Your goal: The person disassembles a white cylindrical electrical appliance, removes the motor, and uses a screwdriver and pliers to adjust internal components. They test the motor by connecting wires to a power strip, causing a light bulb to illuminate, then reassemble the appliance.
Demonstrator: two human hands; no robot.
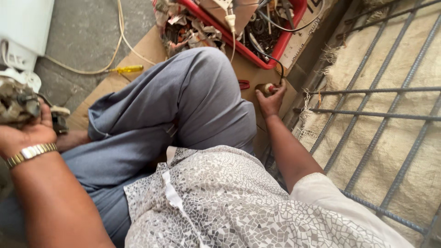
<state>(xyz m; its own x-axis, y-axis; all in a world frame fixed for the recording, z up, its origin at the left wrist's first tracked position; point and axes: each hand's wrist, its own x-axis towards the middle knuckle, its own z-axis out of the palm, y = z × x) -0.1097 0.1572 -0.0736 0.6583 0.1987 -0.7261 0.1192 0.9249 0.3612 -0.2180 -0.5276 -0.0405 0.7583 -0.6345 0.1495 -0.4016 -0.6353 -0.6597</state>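
— What colours sit near you?

— Your trousers [183, 105] are grey-blue; your shirt [239, 202] has a grey-and-white mosaic pattern.

— And beyond?

— A red crate [275, 50], a yellow-handled screwdriver [126, 69], brown cardboard [142, 48], a gold-and-silver wristwatch [30, 152], beige burlap [381, 59].

**A floor-level repair corner, somewhere between a home and a workshop**

Everything here is pointing to an informal repair spot. A red plastic crate [275, 43] is sitting on flattened cardboard [138, 50] laid over bare concrete, and it is brimming with tangled wires and loose parts. Just left of the crate, torn scraps are piling up, and further left a yellow-handled screwdriver [126, 69] is lying beside a cream cable [82, 71]. Right of the crate, steel bars [367, 112] are running across coarse sacking. Well left of the crate, a white appliance casing [23, 27] is standing.
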